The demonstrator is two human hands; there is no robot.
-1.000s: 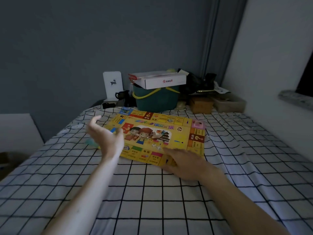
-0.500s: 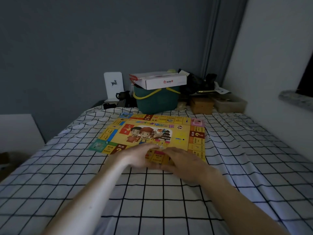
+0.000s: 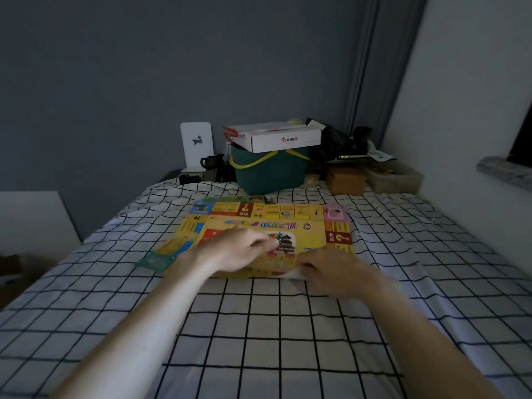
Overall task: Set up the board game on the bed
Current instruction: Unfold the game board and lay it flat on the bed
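Observation:
The yellow game board [image 3: 313,234] lies unfolded on the checked bed sheet [image 3: 259,326], with coloured squares round its rim. My left hand [image 3: 239,250] is palm down on the board's middle, its bent fingertips touching the picture there; it is motion-blurred. My right hand [image 3: 331,272] is at the near edge of the board. Its fingers pinch that edge, and a strip of white underside shows beside them. The hands hide the near row of squares.
At the head of the bed stand a green basket [image 3: 270,174] with a white carton [image 3: 285,138] on top, a white card stand [image 3: 197,144], a brown box [image 3: 347,180] and dark clutter. A white wall runs along the right side.
My left hand swung in from the left, came down at the near edge, then slid forward onto the board's middle. My right hand stayed at the near edge. The left flap now lies flat.

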